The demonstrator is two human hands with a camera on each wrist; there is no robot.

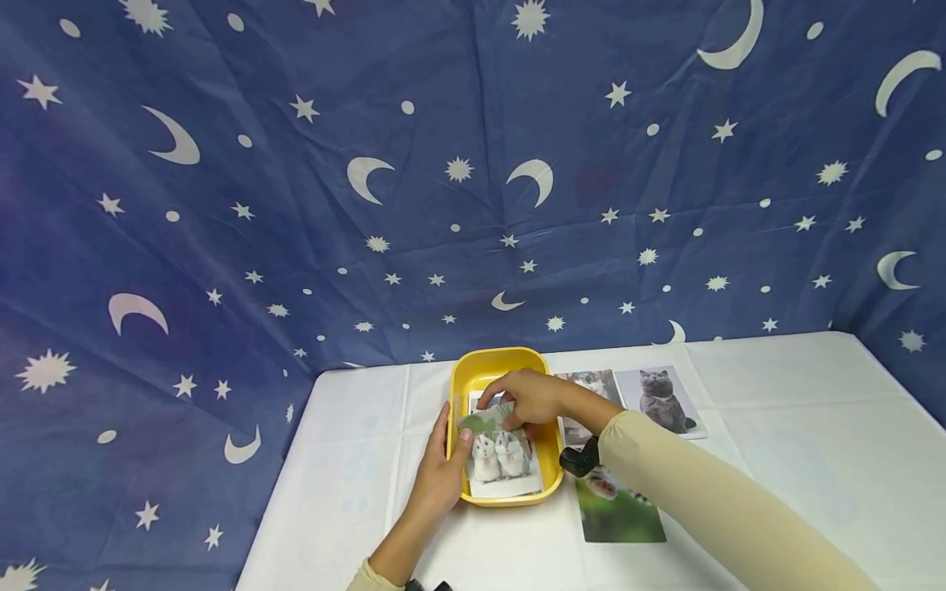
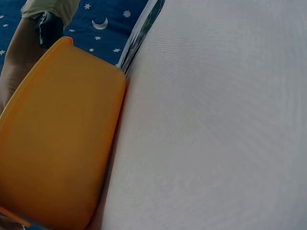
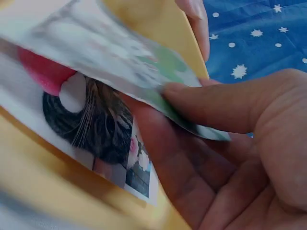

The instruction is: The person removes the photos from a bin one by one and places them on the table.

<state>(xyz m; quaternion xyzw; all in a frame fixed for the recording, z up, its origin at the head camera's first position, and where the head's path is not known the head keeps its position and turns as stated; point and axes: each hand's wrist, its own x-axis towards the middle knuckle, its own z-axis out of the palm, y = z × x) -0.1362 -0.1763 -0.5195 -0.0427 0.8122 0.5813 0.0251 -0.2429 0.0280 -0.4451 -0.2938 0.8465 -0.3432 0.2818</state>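
A yellow plastic tub (image 1: 547, 484) with photo cards inside stands on the white tabletop. My left hand (image 1: 439, 472) holds its left side, thumb over the rim and fingers along the outer wall. Over the tub, my right hand (image 1: 534, 397) pinches a photo card (image 1: 497, 486) of two small white furry animals between thumb and fingers. The right wrist view shows this card bent and lifted at the pinched edge. Beneath it lies a photo card of a tabby cat (image 3: 110, 127) with something red at its head.
Right of the tub lie a grey cat photo (image 1: 660, 400), another cat photo (image 1: 591, 380) and a green photo card (image 1: 621, 517), the last two partly covered by my right arm. A blue cloth (image 1: 458, 213) with moons and stars hangs behind the table.
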